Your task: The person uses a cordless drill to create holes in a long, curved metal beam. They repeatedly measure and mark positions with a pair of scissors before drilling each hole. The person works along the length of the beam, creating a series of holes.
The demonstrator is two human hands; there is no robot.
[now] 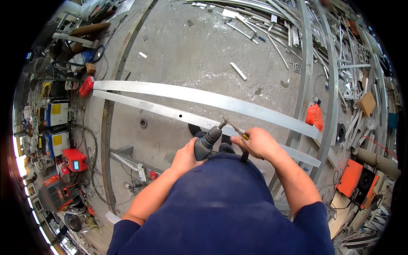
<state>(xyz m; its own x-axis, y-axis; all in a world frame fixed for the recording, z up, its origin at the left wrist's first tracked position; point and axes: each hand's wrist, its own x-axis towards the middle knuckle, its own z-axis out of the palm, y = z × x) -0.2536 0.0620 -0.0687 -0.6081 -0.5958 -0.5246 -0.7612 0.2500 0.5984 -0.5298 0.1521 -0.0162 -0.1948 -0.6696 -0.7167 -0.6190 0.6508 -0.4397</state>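
My left hand [185,154] is wrapped round a cordless drill [207,143], its chuck pointing up and away from me. A hole-cutting bit [222,123] with a wide metal collar sits in the chuck. My right hand [260,143] is closed on what look like pliers [243,134] with a touch of yellow on the handle. Their thin jaws reach to the bit; whether they touch it I cannot tell. Just beyond the drill runs a long silver metal bar [153,106] with a dark round hole [180,115]. A second, wider bar [204,99] lies behind it.
Steel beams [111,127] support the bars at left and right. A red box [86,86] stands at their left end, an orange bag [314,116] near the right. Red machines [75,160] and cables line the left side. Metal offcuts [280,25] are piled at the far right.
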